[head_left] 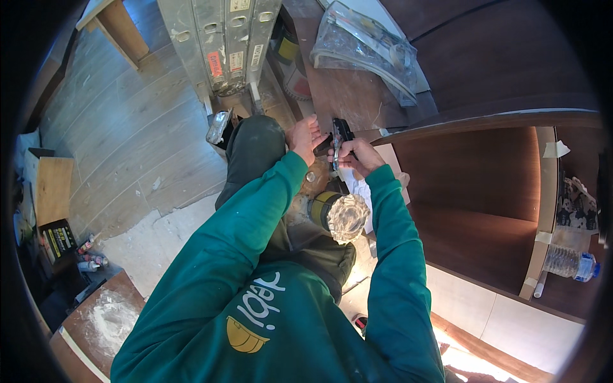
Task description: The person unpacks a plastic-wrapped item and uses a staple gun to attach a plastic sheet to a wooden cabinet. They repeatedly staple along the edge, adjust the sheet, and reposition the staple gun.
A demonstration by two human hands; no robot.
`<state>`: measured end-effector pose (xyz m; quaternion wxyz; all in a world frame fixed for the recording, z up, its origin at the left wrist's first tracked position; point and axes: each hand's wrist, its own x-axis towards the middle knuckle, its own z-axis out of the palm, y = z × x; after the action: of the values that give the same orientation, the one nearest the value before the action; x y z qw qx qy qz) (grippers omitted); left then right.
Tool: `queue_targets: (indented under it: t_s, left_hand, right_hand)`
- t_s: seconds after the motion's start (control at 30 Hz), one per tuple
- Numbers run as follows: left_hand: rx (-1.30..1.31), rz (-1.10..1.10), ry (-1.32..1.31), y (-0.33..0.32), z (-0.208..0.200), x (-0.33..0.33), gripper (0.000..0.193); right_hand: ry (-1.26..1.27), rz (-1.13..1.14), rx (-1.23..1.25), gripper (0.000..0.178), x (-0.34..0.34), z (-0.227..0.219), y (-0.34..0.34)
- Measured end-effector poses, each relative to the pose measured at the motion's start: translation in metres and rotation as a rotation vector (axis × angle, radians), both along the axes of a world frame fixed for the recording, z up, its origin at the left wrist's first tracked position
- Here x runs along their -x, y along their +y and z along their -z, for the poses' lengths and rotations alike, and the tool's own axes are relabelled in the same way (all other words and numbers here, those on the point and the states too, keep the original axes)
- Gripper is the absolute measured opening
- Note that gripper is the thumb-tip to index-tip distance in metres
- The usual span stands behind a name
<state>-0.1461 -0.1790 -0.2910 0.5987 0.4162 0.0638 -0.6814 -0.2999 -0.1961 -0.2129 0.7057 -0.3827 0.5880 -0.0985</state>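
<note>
My right hand (361, 156) is closed around a black and silver hand tool (342, 135), whose exact kind I cannot make out. Just left of it, my left hand (304, 138) has its fingers partly curled, with a small dark piece (324, 143) at the fingertips. Both hands meet beyond my knees, above the near edge of a brown board. Below them, close to my lap, stands a can-like container with a dark and yellow band (324, 209) and a crumpled, pale, translucent top (348, 218). A small round knob-like thing (311, 177) shows under my left wrist.
Ahead, a metal ladder (223, 45) stands on the wood-look floor (121, 127). A clear plastic bag (367, 48) lies on the brown board. On my right is a brown cabinet (472, 166) holding a plastic bottle (571, 263). A dusty board (105, 319) sits lower left.
</note>
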Motion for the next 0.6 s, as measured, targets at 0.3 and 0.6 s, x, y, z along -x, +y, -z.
queue_targets:
  t_s: [0.3,0.6]
  left_hand:
    - [-0.028,-0.019,-0.024,0.001,-0.002,0.001,0.049]
    - [-0.026,-0.028,0.050,0.000,0.001,-0.001,0.041]
  right_hand:
    - [0.175,-0.046,0.045,0.030,-0.016,-0.001,-0.006]
    - [0.220,-0.165,0.045,0.028,-0.018,-0.004,-0.009]
